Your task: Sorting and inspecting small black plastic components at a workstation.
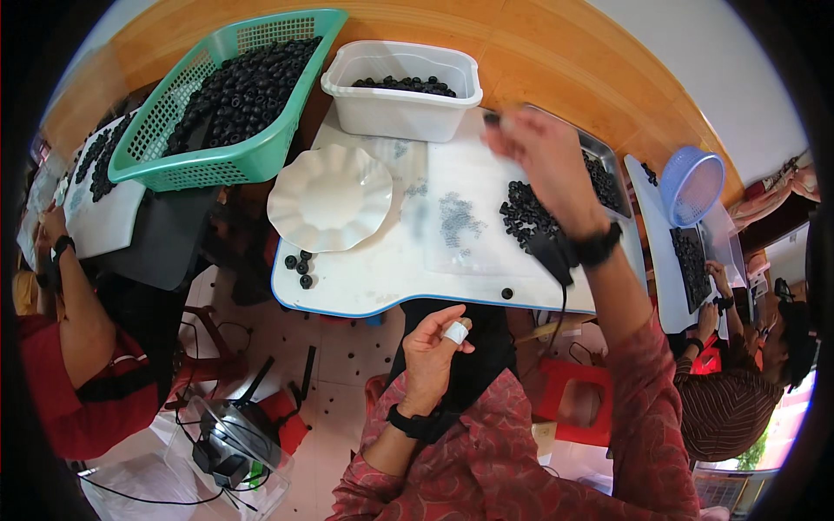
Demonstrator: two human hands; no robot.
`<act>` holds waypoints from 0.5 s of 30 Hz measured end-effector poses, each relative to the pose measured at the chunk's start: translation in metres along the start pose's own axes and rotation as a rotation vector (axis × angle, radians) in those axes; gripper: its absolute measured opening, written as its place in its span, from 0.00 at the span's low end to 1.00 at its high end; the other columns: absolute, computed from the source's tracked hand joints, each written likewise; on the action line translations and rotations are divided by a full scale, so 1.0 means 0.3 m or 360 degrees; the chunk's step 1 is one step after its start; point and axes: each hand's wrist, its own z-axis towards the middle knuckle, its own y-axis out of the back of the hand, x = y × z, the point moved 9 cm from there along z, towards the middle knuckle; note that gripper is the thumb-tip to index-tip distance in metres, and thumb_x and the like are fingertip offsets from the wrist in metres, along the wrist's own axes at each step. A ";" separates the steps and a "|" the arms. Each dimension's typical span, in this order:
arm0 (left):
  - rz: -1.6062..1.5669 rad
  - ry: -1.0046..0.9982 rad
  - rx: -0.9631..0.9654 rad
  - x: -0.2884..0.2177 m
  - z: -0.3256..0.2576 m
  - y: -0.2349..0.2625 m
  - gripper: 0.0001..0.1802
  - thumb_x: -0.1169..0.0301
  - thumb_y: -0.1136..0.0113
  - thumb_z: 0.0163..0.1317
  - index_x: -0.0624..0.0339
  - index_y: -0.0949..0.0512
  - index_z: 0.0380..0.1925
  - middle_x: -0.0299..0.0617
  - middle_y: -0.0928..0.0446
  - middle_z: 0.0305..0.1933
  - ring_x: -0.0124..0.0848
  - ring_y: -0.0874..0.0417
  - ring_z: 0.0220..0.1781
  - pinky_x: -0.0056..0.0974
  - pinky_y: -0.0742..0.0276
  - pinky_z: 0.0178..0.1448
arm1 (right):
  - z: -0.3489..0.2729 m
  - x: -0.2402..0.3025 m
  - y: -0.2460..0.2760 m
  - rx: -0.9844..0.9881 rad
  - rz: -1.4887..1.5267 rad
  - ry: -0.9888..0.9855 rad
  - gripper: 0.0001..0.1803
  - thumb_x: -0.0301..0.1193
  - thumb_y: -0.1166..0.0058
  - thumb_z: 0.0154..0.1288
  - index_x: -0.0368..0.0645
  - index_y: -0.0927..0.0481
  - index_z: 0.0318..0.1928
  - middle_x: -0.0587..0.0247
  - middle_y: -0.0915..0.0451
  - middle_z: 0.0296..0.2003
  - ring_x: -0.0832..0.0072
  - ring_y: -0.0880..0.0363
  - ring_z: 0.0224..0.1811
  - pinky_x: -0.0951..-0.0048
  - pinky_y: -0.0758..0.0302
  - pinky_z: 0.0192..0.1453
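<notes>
White worktop (365, 278), read from the near edge outward. Short of that edge, the left hand (428, 358) curls its fingers about a small white piece (455, 332); whether this is held or wrapped on a finger cannot be told. One black ring (507, 293) lies close to the near edge, where a brushing sleeve (643, 408) could sweep it to the floor (334, 369). Several black pieces (304, 280) at the near left corner are similarly exposed. Toward the right edge lies a loose black pile (526, 217); a low wrist could scatter it among the small grey pieces (458, 217). Beyond, the right hand (552, 161), motion-blurred, appears to pinch a dark piece (493, 119); a slack grip at speed could drop it short of the white tub (395, 120) at the far edge.
</notes>
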 end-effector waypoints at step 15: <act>-0.0026 0.0141 -0.0015 0.058 0.022 0.025 0.14 0.81 0.43 0.66 0.68 0.20 0.51 0.45 0.18 0.44 0.26 0.18 0.39 0.31 0.17 0.38 | -0.288 -0.253 -0.009 0.0181 -0.1230 0.0113 0.09 0.22 0.40 0.61 0.34 0.15 0.41 0.56 0.19 0.31 0.73 0.18 0.28 0.73 0.25 0.33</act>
